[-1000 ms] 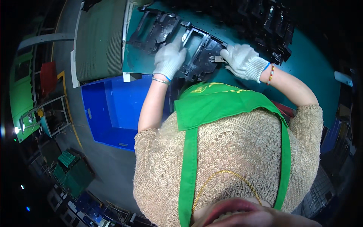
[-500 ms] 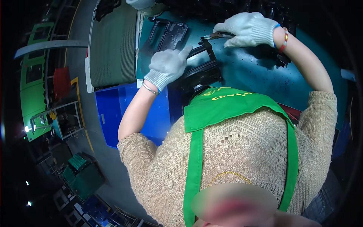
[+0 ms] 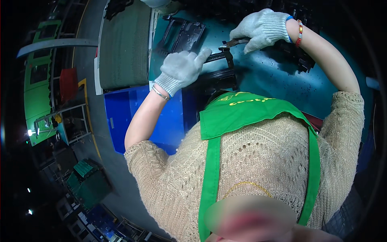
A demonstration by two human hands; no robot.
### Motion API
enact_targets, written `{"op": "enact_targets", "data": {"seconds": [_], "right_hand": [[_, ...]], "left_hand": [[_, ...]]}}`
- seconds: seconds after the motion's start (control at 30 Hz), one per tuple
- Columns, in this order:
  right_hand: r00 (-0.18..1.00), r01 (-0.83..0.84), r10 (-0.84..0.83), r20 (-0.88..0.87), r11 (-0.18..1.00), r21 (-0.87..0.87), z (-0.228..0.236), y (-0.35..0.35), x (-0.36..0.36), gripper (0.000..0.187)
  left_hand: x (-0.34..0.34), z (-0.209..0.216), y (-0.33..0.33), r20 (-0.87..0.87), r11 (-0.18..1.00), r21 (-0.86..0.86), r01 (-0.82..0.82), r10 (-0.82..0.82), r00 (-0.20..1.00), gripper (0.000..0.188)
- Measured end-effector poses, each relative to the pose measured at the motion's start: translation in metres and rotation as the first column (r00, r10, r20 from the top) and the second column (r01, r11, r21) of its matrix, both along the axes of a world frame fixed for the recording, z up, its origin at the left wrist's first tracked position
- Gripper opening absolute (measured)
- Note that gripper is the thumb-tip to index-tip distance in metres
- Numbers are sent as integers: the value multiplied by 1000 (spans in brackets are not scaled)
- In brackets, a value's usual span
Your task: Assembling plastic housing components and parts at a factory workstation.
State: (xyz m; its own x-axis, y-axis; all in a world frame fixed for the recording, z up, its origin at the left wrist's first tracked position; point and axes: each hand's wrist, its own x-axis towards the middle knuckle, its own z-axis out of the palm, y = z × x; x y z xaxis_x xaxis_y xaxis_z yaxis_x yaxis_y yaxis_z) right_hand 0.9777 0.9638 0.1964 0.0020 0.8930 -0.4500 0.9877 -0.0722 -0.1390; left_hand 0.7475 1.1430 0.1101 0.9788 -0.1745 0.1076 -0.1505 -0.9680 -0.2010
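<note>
- We are gripping the black frame [image 3: 220,74] in the left hand [image 3: 180,70], thumb along its rail; it is extending rightward from that hand.
- We are holding pliers [image 3: 238,42] in the right hand [image 3: 261,30], their tip reaching the frame's far corner; contact we cannot tell.
- We are judging the frame light, stiff, slightly slippery; thin rails may snap, so broader sides seem safer to hold.

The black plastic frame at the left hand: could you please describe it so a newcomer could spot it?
Over the teal tabletop, find the white-gloved left hand. The black plastic frame extends rightward from that hand; unlike the similar black frame lying beyond it, this one has a metal-tipped hand tool at its far corner.
</note>
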Motion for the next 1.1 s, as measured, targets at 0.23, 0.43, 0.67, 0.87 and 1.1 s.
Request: {"op": "enact_targets", "data": {"seconds": [0.23,0.43,0.67,0.87,1.1], "right_hand": [[975,-114,157,-160,962,250,16,-15,-16,38],[550,580,-36,-835,735,350,-7,-53,-47,42],[495,727,-32,-868,564,393,-66,-27,-67,41],[622,624,-15,-783,614,484,-88,-14,-80,42],[595,643,7,-804,595,481,-102,-2,-92,40]], "left_hand": [[-33,9,-23,98,988,-147,-34,49,994,26],[-79,29,-46,-208,480,-735,-479,513,833,48],[-98,-10,-66,-265,-529,-811,250,714,648,34],[-80,-8,-77,-356,-595,-423,683,803,479,20],[-76,-9,-84,-358,-636,-251,730,762,540,16]]}}
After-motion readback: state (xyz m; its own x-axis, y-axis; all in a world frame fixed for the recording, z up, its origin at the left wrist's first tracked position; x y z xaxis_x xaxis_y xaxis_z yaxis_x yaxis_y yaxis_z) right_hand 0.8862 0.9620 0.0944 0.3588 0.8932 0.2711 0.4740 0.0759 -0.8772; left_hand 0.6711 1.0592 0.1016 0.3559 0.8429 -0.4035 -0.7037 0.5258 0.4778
